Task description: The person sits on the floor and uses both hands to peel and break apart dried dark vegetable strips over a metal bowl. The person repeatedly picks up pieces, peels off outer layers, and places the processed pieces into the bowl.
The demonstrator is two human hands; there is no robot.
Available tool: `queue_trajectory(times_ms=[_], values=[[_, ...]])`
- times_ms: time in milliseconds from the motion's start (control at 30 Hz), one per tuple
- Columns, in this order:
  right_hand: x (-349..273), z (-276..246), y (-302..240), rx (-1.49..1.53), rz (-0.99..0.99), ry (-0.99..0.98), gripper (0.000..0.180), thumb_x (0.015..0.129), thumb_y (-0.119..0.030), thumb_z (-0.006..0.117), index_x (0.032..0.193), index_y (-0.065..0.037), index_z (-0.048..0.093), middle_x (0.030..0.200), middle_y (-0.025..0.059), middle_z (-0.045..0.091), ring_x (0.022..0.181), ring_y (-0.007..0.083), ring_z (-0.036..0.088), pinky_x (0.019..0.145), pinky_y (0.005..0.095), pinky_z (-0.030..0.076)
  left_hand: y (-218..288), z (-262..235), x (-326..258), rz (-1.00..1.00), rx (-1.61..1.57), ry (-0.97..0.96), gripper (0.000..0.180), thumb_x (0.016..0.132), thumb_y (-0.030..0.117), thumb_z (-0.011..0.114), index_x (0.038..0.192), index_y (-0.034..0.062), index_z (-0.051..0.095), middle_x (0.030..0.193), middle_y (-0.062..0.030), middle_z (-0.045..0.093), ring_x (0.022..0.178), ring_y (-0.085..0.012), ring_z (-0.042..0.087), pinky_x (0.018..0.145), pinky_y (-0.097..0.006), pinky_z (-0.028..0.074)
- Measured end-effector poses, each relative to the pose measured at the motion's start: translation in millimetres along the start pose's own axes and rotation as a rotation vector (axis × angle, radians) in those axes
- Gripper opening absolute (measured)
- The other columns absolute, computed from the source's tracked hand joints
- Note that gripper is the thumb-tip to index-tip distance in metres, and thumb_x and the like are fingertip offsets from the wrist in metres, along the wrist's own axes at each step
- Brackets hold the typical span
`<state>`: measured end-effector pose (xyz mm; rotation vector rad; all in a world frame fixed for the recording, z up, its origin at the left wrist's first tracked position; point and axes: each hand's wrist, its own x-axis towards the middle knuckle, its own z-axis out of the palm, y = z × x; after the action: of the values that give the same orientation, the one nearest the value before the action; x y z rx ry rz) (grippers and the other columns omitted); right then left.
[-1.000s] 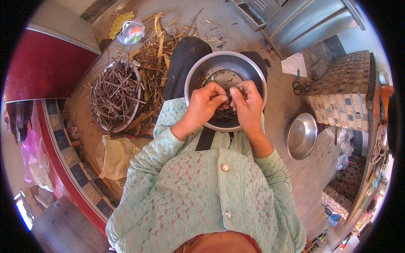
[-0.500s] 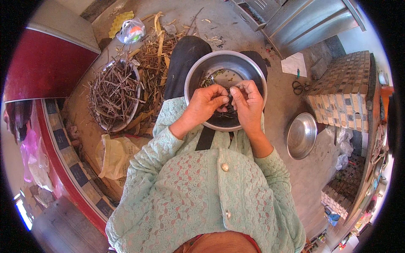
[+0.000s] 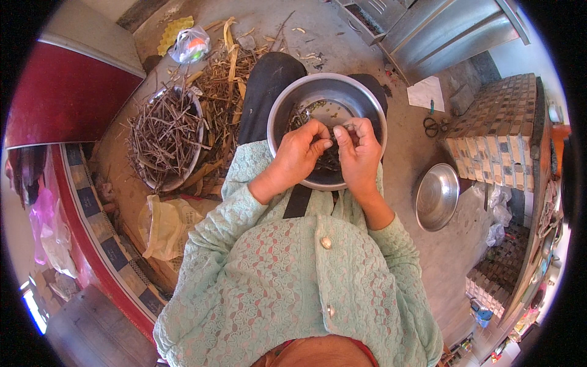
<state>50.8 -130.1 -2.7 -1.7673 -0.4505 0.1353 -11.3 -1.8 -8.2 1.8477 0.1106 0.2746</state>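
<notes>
A round metal basin [image 3: 370,105] rests on my lap between my knees. Small green beans [image 3: 333,112] lie loose on its bottom, with dark dry bean pods [image 3: 298,118] along the left side and under my hands. Over the basin, my left hand [image 3: 297,153] is closed, thumb against fingers. Opposite it, my right hand [image 3: 359,154] pinches too, its fingertips close to the left ones. A thin dark bean pod [image 3: 333,133] shows between the two hands; the fingers cover most of it.
Left of me stands a basin [image 3: 199,122] heaped with dry twigs [image 3: 162,137], beside loose sticks and husks. An empty metal basin [image 3: 438,197] sits on the floor at right. Scissors [image 3: 433,126] lie near a tiled brick stove [image 3: 492,134]. A yellowish sack [image 3: 168,226] is at my left.
My fingertips have shifted slightly over the basin, and the left fingers have drawn in closer. Both hands stay together at the pod. The surroundings look the same.
</notes>
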Motion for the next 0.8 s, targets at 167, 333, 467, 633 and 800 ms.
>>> queue_trajectory(times_ms=[167, 333, 467, 633, 800], values=[[0.5, -0.5, 0.1, -0.026, -0.030, 0.009, 0.014, 0.086, -0.011, 0.061, 0.088, -0.001, 0.051, 0.072, 0.0067, 0.054, 0.063, 0.0110, 0.049, 0.060, 0.0258, 0.044, 3.0, 3.1, -1.1, 0.021, 0.082, 0.041, 0.009, 0.084, 0.001, 0.059, 0.087, 0.0016, 0.050, 0.070, -0.0081, 0.053, 0.062, -0.0164, 0.054, 0.057, -0.029, 0.045], [1.7, -0.6, 2.6, -0.055, -0.039, 0.003, 0.013, 0.087, -0.010, 0.060, 0.089, -0.001, 0.050, 0.070, 0.0057, 0.053, 0.060, 0.0107, 0.048, 0.056, 0.0254, 0.043, 2.9, 3.6, -2.7, 0.030, 0.066, 0.049, 0.009, 0.085, 0.001, 0.058, 0.087, 0.0017, 0.049, 0.068, -0.0067, 0.053, 0.057, -0.0138, 0.055, 0.052, -0.028, 0.044], [2.1, -3.5, -0.6, 0.120, 0.112, 0.009, 0.012, 0.088, -0.009, 0.058, 0.090, -0.002, 0.049, 0.070, 0.0031, 0.052, 0.053, 0.0071, 0.045, 0.048, 0.0230, 0.039, 8.6, 2.9, -3.9, -0.108, -0.068, 0.051, 0.007, 0.087, 0.002, 0.056, 0.089, 0.0020, 0.049, 0.068, -0.0035, 0.053, 0.055, -0.0094, 0.055, 0.049, -0.024, 0.045], [3.5, -4.3, -4.2, 0.221, 0.075, -0.002, 0.011, 0.089, -0.010, 0.056, 0.092, -0.003, 0.048, 0.070, 0.0008, 0.051, 0.051, 0.0045, 0.045, 0.044, 0.0198, 0.037, 6.9, 1.3, -4.0, -0.161, -0.149, 0.060, 0.006, 0.089, 0.001, 0.053, 0.092, 0.0022, 0.049, 0.074, -0.0027, 0.056, 0.061, -0.0087, 0.057, 0.054, -0.023, 0.049], [3.4, -3.1, -2.3, 0.282, 0.018, 0.049, 0.010, 0.090, -0.010, 0.054, 0.093, -0.002, 0.047, 0.070, 0.0008, 0.049, 0.051, 0.0050, 0.045, 0.044, 0.0195, 0.038, 0.0, 4.4, -2.2, -0.117, -0.325, 0.096, 0.008, 0.091, -0.001, 0.049, 0.098, 0.0017, 0.046, 0.085, -0.0060, 0.059, 0.074, -0.0110, 0.059, 0.064, -0.024, 0.052]])
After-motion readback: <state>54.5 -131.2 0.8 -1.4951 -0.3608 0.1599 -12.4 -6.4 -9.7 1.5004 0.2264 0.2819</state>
